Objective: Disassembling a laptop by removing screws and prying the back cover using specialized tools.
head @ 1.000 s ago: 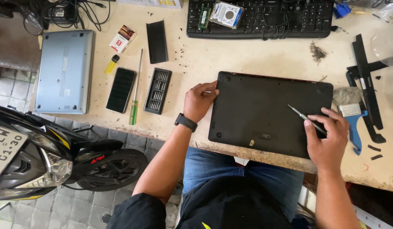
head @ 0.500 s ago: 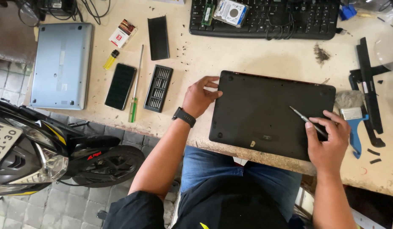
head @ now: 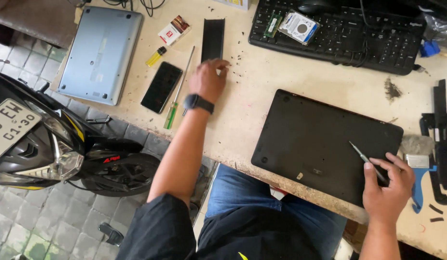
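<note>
R hand (head: 387, 190) pinches thin screwdriver (head: 367, 160) on black laptop (head: 324, 144) (upside down); L hand (head: 207, 79) loosely open, empty, covering bit case

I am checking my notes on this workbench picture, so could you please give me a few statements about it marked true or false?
1. The right hand holds a thin screwdriver over the black laptop. True.
2. The left hand rests on the black laptop. False: it is near the black strip.
3. A hard drive lies on the keyboard. True.
4. The silver laptop is open. False: it lies closed.
</note>
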